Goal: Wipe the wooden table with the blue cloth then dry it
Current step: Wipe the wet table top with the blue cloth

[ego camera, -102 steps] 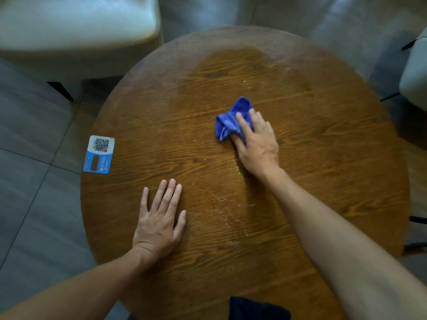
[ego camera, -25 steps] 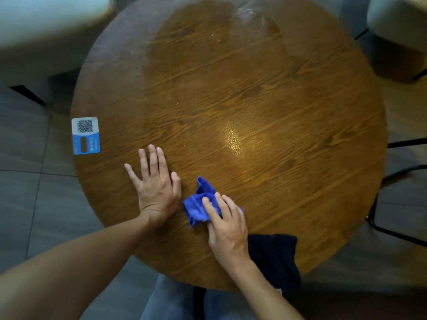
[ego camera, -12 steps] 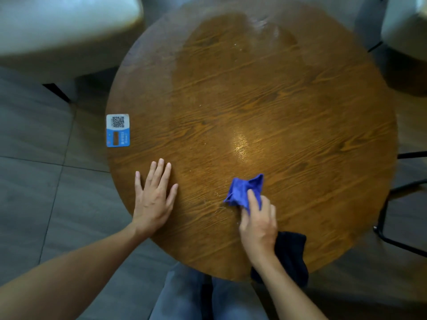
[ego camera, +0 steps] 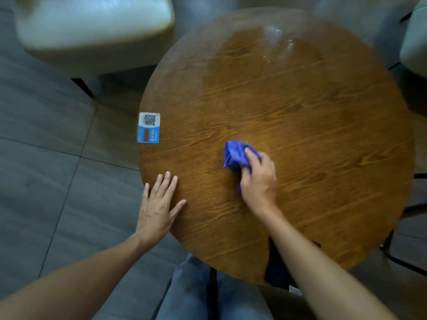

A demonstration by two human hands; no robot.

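A round wooden table [ego camera: 312, 107] fills the view, with a wet sheen and droplets near its far edge. My right hand [ego camera: 260, 181] presses a crumpled blue cloth [ego camera: 235, 154] onto the table a little left of its middle; the cloth sticks out beyond my fingertips. My left hand [ego camera: 159, 204] lies flat with fingers spread on the table's near-left rim, holding nothing. A dark navy cloth [ego camera: 275, 271] lies at the near edge, mostly hidden under my right forearm.
A blue and white QR sticker [ego camera: 149, 127] sits at the table's left edge. A pale cushioned seat [ego camera: 92, 26] stands at the far left, another seat [ego camera: 414, 40] at the far right. Black metal chair legs [ego camera: 402, 257] are to the right. My jeans-clad legs [ego camera: 208, 294] are below.
My right hand has slid the blue cloth away from the near edge toward the table's middle. My left hand stayed flat near the left rim. The camera view shifted left.
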